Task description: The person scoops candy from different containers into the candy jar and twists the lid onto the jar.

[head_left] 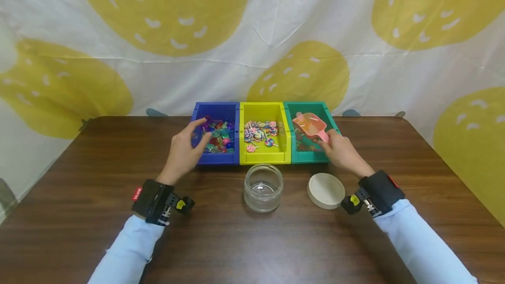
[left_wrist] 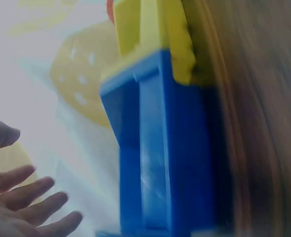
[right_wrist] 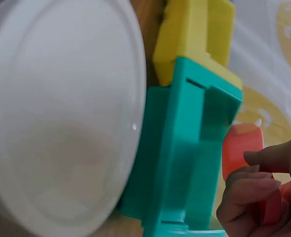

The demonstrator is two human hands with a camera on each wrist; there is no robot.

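Note:
My right hand grips the handle of a small pink scoop, holding it over the green bin. In the right wrist view the thumb and curled fingers wrap the scoop's handle. My left hand hovers at the left side of the blue bin, thumb and fingers spread apart with nothing between them. Colourful clear gem-like pieces fill the bottom of the blue bin. Inside the green bin, the contents are partly hidden behind the scoop and hand.
Between the two bins stands a yellow bin with swirled lollipop-shaped pieces. An uncovered glass jar is in front of it on the brown table. A round white lid lies right of the jar, near my right wrist.

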